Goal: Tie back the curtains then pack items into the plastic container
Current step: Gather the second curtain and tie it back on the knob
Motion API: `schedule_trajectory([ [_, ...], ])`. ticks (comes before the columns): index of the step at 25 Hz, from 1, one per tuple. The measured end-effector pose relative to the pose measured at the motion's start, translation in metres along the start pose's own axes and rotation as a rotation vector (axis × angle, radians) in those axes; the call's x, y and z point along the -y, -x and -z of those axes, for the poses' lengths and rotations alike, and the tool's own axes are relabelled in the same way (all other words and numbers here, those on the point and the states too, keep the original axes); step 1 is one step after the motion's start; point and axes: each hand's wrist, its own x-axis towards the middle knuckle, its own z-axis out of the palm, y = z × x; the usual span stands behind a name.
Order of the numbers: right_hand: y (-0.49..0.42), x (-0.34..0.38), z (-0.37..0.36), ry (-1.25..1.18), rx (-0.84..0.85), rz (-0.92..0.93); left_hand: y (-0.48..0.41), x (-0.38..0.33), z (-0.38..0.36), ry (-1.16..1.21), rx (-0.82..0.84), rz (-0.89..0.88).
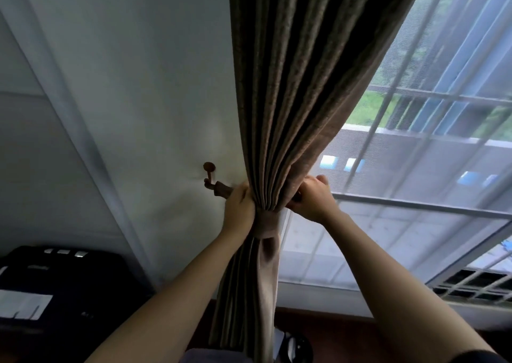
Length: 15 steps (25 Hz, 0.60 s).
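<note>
The left grip (239,207) is wrapped round the gathered brown curtain (291,85) at its waist, fingers curled over the folds and the tie-back band (268,225). The right grip (313,199) is closed on the band's other end on the curtain's window side. The band runs left to a hook (209,172) on the white wall (152,85). The window (429,155) stands to the right. A black device (55,279) sits low at the left.

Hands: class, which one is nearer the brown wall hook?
The left hand, gripping the curtain beside the hook; the right hand holds the tieback on the window side.
</note>
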Motion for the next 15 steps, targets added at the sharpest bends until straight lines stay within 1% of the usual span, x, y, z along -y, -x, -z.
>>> schedule_trajectory([
  [1, 0.004, -0.001, -0.001, 0.031, -0.093, 0.032, 0.004, 0.000, 0.000, -0.036, -0.023, -0.024],
  [2, 0.008, -0.003, -0.002, 0.005, -0.155, 0.072, 0.004, 0.001, 0.003, -0.055, -0.009, -0.016],
  [3, 0.011, -0.005, -0.001, -0.055, -0.182, 0.091, 0.003, -0.001, 0.009, -0.068, 0.043, 0.024],
  [4, 0.012, -0.008, 0.000, -0.130, -0.176, 0.089, -0.001, -0.004, 0.016, -0.071, 0.128, 0.075],
  [5, 0.013, -0.010, 0.003, -0.185, -0.136, 0.065, -0.006, -0.011, 0.023, -0.066, 0.204, 0.130],
  [6, 0.014, -0.012, 0.004, -0.221, -0.089, 0.020, -0.013, -0.018, 0.029, -0.061, 0.243, 0.181],
  [8, 0.019, -0.010, 0.006, -0.260, -0.025, -0.112, -0.023, -0.034, 0.034, -0.092, 0.267, 0.253],
  [9, 0.022, -0.005, 0.008, -0.340, 0.014, -0.187, -0.027, -0.040, 0.033, -0.137, 0.272, 0.265],
  [12, 0.024, 0.010, 0.009, -0.763, 0.112, -0.360, -0.032, -0.051, 0.027, -0.317, 0.301, 0.224],
  [13, 0.022, 0.011, 0.010, -0.814, 0.144, -0.373, -0.032, -0.052, 0.026, -0.363, 0.307, 0.208],
  [15, 0.018, 0.010, 0.013, -0.801, 0.245, -0.389, -0.032, -0.053, 0.028, -0.382, 0.306, 0.196],
])
